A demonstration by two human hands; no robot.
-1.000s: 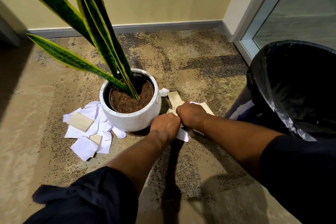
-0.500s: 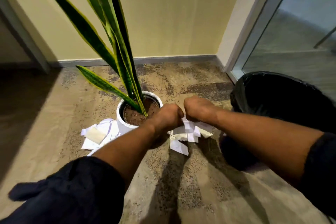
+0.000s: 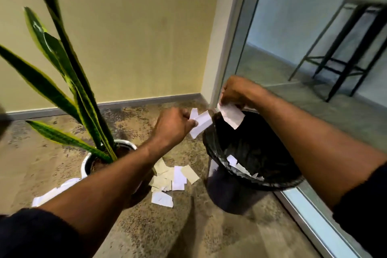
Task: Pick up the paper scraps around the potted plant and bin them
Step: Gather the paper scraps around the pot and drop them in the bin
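Note:
My left hand (image 3: 174, 124) grips white paper scraps (image 3: 200, 122) just left of the bin's rim. My right hand (image 3: 235, 92) pinches another white scrap (image 3: 231, 114) above the far rim of the black-lined bin (image 3: 226, 169). A few scraps (image 3: 238, 164) lie inside the bin against its near wall. More white and beige scraps (image 3: 173, 177) lie on the carpet between the white plant pot (image 3: 85, 166) and the bin. Another pile of scraps (image 3: 54, 191) shows left of the pot, partly hidden by my left forearm.
The snake plant's long leaves (image 3: 69, 81) rise at the left, close to my left arm. A glass partition with a metal frame (image 3: 314, 222) runs along the right, right behind the bin. A yellow wall and grey skirting (image 3: 146, 100) close off the corner.
Both hands have lifted from the floor beside the pot and moved up and right to the bin, each carrying scraps. The view has risen and turned toward the bin.

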